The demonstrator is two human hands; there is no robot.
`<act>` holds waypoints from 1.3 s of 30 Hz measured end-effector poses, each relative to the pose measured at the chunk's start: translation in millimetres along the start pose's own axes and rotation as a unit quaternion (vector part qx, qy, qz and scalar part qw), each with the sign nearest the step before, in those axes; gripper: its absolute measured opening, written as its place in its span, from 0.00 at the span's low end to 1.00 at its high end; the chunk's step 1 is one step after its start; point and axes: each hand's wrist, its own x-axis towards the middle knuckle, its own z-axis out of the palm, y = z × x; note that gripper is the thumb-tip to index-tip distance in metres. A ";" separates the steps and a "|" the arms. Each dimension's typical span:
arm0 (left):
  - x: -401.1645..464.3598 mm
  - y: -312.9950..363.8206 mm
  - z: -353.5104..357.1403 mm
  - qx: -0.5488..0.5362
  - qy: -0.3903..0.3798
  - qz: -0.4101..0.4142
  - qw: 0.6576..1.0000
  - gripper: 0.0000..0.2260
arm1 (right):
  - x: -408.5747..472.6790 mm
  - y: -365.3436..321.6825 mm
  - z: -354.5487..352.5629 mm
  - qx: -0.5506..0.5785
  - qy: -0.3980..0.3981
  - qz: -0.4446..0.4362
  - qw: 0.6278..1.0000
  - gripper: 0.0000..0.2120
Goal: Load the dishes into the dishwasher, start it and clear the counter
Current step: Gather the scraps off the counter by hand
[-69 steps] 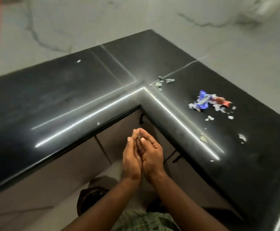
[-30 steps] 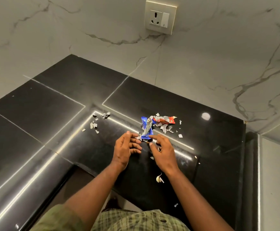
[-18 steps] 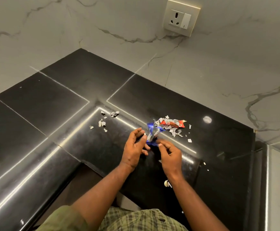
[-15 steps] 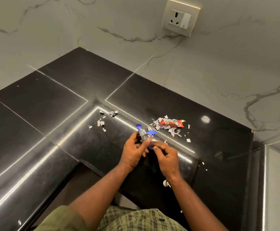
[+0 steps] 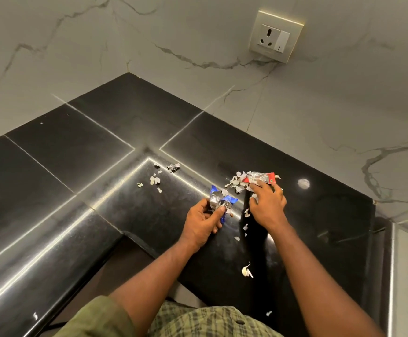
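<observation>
The left hand (image 5: 201, 223) has its thumb and fingers curled round a crumpled blue wrapper (image 5: 220, 199), pinching the foil just this side of the rubbish heap, seemingly as a holding place for whatever is collected, which leaves the other hand free to gather. The right hand (image 5: 267, 203) lies over the near edge of that heap with its fingers spread and bent down onto the scraps, the fingertips touching a red wrapper (image 5: 261, 178) and the pale torn bits (image 5: 235, 184) around it; whether it has pinched anything yet cannot be told, though the pose suggests raking the pieces together. The heap sits on the black counter (image 5: 76, 152), between the hands and the wall. To the left of the heap, near the counter's inner corner, lies a smaller scatter of scraps (image 5: 158, 178); nearer the person than the heap, close to the counter's front edge, lies a garlic clove (image 5: 246, 271), with a few flecks between. Above and behind the heap a wall socket (image 5: 274, 36) is set in the marble wall. Neither dishes nor dishwasher are in view; this looks like the counter-clearing part, with much litter left.
</observation>
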 end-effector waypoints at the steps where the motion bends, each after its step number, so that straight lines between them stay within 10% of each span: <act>1: -0.3 1.0 0.2 -0.001 -0.001 0.002 1.000 0.10 | 0.4 1.5 -0.6 0.023 0.005 0.003 1.000 0.22; 9: -1.5 1.8 0.2 0.004 0.001 0.003 1.000 0.09 | -36.6 -5.0 -3.8 0.296 0.213 -0.022 0.931 0.06; 17: -2.2 2.0 -0.1 0.032 -0.003 0.010 0.999 0.10 | -66.0 -28.7 -3.3 0.717 0.102 0.142 0.675 0.12; 24: -24.7 17.9 22.3 -0.015 0.001 -0.004 1.000 0.09 | -97.1 -54.0 30.5 0.654 0.076 0.142 0.739 0.08; 32: -83.6 15.9 59.2 -0.214 0.072 -0.117 0.967 0.30 | -132.9 -65.2 29.0 0.589 0.084 0.083 0.800 0.09; 39: -148.0 -10.6 60.3 -0.152 0.342 -0.066 0.925 0.20 | -203.3 -69.4 62.2 0.565 -0.023 0.037 0.824 0.09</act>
